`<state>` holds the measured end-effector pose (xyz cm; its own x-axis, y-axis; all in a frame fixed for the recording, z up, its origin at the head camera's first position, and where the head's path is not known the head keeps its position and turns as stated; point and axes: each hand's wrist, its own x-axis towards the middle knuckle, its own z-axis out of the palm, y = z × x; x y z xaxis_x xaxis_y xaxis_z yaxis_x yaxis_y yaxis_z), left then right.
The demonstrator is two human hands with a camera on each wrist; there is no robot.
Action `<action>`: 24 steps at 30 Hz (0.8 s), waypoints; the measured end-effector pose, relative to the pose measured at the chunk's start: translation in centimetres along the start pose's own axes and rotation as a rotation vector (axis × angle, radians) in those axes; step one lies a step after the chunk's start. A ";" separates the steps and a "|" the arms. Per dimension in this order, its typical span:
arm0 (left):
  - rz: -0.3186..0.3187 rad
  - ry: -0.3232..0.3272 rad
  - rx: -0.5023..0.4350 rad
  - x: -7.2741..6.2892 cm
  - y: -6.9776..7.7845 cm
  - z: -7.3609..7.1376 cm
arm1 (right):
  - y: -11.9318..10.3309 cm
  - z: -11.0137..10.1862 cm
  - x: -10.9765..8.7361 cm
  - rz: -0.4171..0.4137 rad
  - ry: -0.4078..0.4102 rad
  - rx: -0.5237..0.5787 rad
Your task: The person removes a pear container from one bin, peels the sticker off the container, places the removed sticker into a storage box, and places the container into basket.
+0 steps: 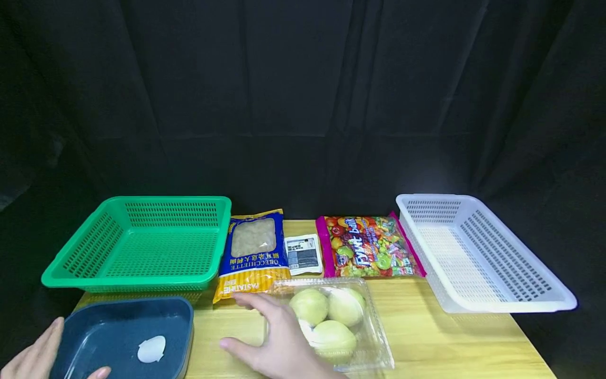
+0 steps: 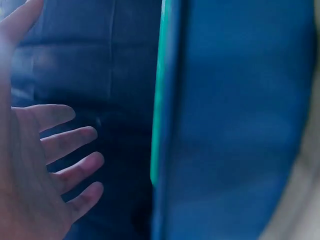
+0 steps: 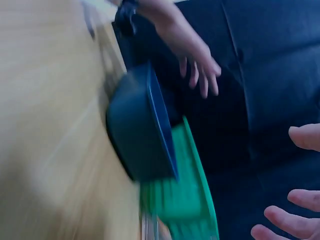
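Note:
A dark blue basin [image 1: 113,326] stands at the front left with a small white oval piece [image 1: 151,349] in it. Next to its left side is my left hand [image 1: 37,351], its fingers [image 2: 72,140] spread and holding nothing. My right hand [image 1: 284,334] hovers at the front middle, thumb and fingers apart, nothing gripped. Behind and right of it lies a clear plastic box [image 1: 376,342] with several pale green-yellow fruits [image 1: 335,337]; the hand covers part of its left side. In the right wrist view, the right fingers [image 3: 295,222] are apart at the right edge.
A green basket [image 1: 165,252] stands behind the basin. Along the back lie a blue-and-yellow pasta bag [image 1: 255,247], a small white packet [image 1: 303,255] and a pink-edged candy bag [image 1: 366,246]. At the right, a white basket [image 1: 478,258] overhangs the wooden table's [image 1: 454,342] edge.

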<state>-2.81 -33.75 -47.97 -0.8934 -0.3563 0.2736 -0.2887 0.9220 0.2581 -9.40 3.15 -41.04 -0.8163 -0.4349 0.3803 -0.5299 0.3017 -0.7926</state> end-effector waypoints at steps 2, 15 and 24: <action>0.104 0.062 -0.065 -0.3 1.3 -0.1 | 0.6 -1.8 -1.1 0.060 0.032 -0.056; 0.355 -0.055 -0.384 -2.1 11.8 0.0 | 4.9 -9.6 -7.3 0.024 0.224 -0.410; 0.609 0.072 -0.531 -3.0 15.9 3.7 | 8.1 -12.7 -9.7 0.070 0.308 -0.494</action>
<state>-6.01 -17.43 -48.09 -0.8114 0.1591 0.5624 0.4592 0.7688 0.4450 -8.75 20.59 -45.08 -0.8431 -0.1556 0.5147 -0.4567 0.7125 -0.5327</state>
